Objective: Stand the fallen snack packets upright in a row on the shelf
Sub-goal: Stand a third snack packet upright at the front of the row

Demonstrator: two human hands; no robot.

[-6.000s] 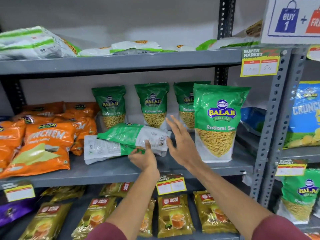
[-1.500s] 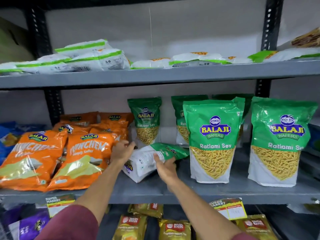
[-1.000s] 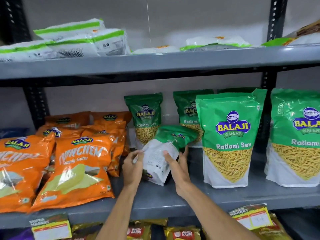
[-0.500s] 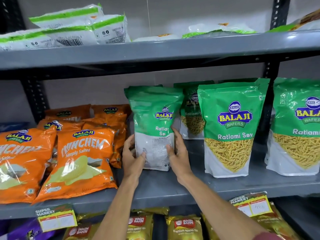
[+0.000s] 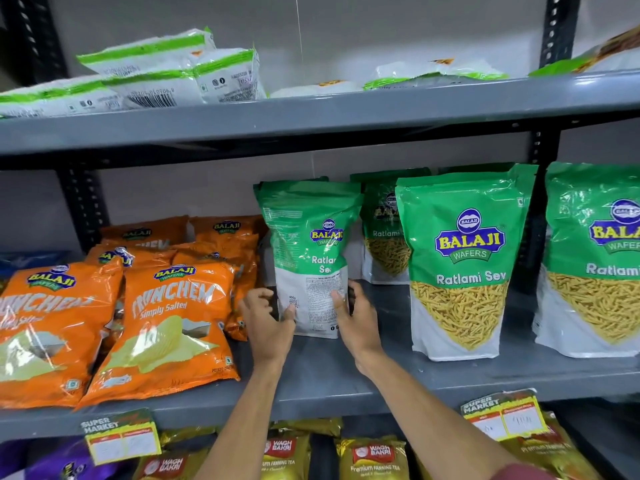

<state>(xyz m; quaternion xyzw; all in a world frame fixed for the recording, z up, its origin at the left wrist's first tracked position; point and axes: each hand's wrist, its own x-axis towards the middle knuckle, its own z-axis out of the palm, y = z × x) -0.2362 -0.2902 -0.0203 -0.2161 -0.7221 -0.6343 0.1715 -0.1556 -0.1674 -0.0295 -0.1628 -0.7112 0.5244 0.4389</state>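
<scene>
A green and white Ratlami Sev packet [image 5: 310,251] stands upright on the grey middle shelf [image 5: 329,375], its printed back turned partly toward me. My left hand [image 5: 268,320] grips its lower left edge and my right hand [image 5: 356,313] grips its lower right edge. Two more green Sev packets stand upright to the right, one [image 5: 460,265] close by and another [image 5: 595,265] at the frame edge. A further Sev packet [image 5: 384,233] stands behind, partly hidden.
Orange Crunchem chip bags [image 5: 166,323] lean in a pile on the left of the same shelf. White and green packets [image 5: 149,74] lie on the shelf above. Tea packs [image 5: 374,459] fill the shelf below, with price tags [image 5: 121,438] on the shelf edge.
Both hands lifted the fallen Sev packet from lying on its side and turned it upright; it now rests on its base on the shelf, still held at both lower edges.
</scene>
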